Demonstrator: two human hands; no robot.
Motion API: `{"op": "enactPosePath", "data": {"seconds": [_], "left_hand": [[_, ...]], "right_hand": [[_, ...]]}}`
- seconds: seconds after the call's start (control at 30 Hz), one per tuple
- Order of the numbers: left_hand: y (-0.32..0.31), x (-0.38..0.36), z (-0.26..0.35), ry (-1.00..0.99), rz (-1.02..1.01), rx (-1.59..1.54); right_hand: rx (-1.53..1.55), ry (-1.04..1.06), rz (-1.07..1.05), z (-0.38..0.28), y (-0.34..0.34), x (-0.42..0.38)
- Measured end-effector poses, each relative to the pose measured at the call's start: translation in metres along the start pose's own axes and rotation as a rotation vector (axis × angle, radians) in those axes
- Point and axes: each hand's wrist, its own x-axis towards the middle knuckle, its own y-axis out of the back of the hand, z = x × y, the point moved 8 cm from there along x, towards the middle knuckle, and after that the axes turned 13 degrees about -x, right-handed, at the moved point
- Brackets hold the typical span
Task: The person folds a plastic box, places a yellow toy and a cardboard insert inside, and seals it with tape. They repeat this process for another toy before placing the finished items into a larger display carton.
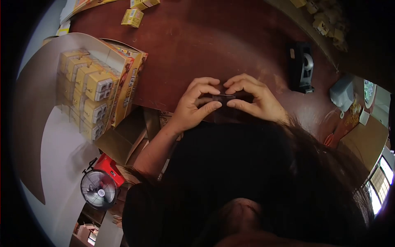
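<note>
Both hands are close together over the near edge of the dark red table point(177, 53). A small dark, partly clear piece point(224, 97) spans the gap between them. My left hand point(198, 101) has its fingers curled, with thumb and fingertips at the piece's left end. At the right end, the curled fingers and thumb of my right hand point(255, 96) close on the same piece. What the piece is cannot be made out.
An open display box point(131, 78) with rows of small yellow packs point(92, 84) stands at left. Small yellow boxes point(132, 17) lie at the back. A black tape dispenser point(301, 68), clear container point(342, 92) and orange-handled scissors point(328, 140) are at right. A fan point(98, 189) stands lower left.
</note>
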Motion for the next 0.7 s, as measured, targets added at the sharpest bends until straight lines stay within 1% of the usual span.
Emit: {"op": "enactPosePath", "data": {"seconds": [0.03,0.1,0.13,0.2,0.23,0.27,0.3,0.33,0.4,0.47,0.53,0.57,0.6,0.63,0.7], "left_hand": [[0.004,-0.001,0.003,-0.014,0.011,0.011],[0.004,-0.004,0.002,0.016,-0.008,0.028],[0.006,-0.007,0.004,0.005,0.004,0.031],[0.015,-0.012,0.008,-0.037,0.048,0.069],[0.021,-0.016,0.008,-0.048,0.056,0.073],[0.03,-0.021,0.004,0.0,0.07,0.066],[0.036,-0.024,0.002,0.048,0.082,0.06],[0.036,-0.025,0.007,0.039,0.084,0.068],[0.036,-0.028,0.021,0.048,0.111,0.232],[0.037,-0.032,0.03,0.019,0.135,0.275],[0.04,-0.036,0.033,-0.002,0.157,0.306],[0.051,-0.041,0.035,-0.05,0.268,0.168],[0.064,-0.046,0.036,-0.092,0.377,0.026],[0.07,-0.048,0.043,-0.121,0.414,-0.024],[0.084,-0.053,0.051,-0.173,0.581,-0.134]], "right_hand": [[-0.001,0.019,-0.006,-0.001,0.002,0.002],[-0.025,0.015,-0.159,-0.001,-0.007,0.005],[-0.029,0.027,-0.169,-0.003,-0.008,0.012],[-0.167,0.247,-0.169,-0.017,-0.006,0.033],[-0.214,0.262,-0.138,-0.03,0.004,0.054],[-0.261,0.275,-0.104,-0.044,0.01,0.081],[-0.363,0.289,0.005,-0.048,0.009,0.112],[-0.462,0.302,0.118,-0.053,0.005,0.147],[-0.7,0.297,0.323,-0.056,-0.015,0.22],[-0.768,0.089,0.281,-0.05,-0.042,0.274],[-0.739,0.081,0.312,-0.045,-0.057,0.295],[-0.709,0.06,0.328,-0.037,-0.059,0.301],[-0.671,0.067,0.286,-0.039,-0.055,0.296],[-0.673,0.059,0.284,-0.039,-0.044,0.285],[-0.342,0.152,0.404,-0.043,-0.007,0.249]]}}
